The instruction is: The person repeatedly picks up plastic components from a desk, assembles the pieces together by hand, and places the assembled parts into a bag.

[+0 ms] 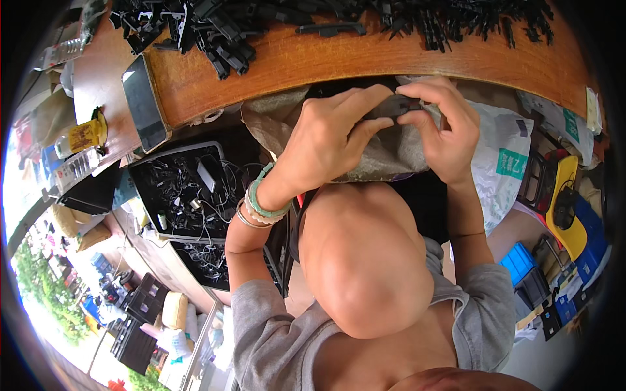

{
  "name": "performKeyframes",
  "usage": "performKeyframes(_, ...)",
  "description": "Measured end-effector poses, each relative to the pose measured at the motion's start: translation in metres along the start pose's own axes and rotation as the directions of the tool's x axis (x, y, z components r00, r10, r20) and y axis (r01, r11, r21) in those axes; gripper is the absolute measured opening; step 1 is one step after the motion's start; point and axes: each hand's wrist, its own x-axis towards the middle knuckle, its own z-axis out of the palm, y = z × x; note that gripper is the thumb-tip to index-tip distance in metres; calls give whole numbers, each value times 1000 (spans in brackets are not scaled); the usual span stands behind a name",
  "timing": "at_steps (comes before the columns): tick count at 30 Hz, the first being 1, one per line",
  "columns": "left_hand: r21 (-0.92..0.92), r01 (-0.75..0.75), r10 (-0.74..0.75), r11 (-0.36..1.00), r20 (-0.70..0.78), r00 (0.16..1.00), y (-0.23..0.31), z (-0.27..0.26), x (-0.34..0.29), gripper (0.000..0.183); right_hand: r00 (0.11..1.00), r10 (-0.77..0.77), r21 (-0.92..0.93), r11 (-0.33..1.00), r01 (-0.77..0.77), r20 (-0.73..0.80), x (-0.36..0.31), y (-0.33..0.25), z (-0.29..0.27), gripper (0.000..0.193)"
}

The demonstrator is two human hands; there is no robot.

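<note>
Between my left hand (329, 133) and my right hand (450, 127) is a small dark grey plastic part (394, 107). Thumb and fingers of each hand pinch one end of it, just off the table's near edge. My fingers cover some of the piece, so its full shape does not show. Beneath my hands, a woven sack (368, 163) gapes over my lap. Beyond them on the wooden table (313, 64) lie heaps of black plastic parts (215, 32), with one long black piece (331, 29) lying apart near the middle.
A dark-screened phone (145, 103) lies at the table's left end, near a yellow tape roll (88, 135). Below it, a black tray (186, 189) holds small black bits and cables. To my right are a white plastic bag (499, 156) and a yellow plastic chair (566, 218).
</note>
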Motion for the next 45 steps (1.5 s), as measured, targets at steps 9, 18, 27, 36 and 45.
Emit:
performKeyframes(9,72,-45,41,996,59,997,-12,-15,-3,31,971,-141,111,986,121,195,17,25,-10,25)
performKeyframes(18,589,109,77,801,-282,956,-37,-11,39,28,970,-220,-583,777,236,100,54,47,6,23)
performKeyframes(27,583,304,-125,754,-328,937,-25,-26,7,22,982,-183,-579,806,124,-44,38,46,8,18)
performKeyframes(36,-520,394,-474,757,-24,880,-14,-19,16,23,999,-3,315,949,-15,54,26,21,1,24)
performKeyframes(45,-659,512,-518,551,210,829,-11,-22,16,28,969,-90,166,985,52,232,28,3,-3,19)
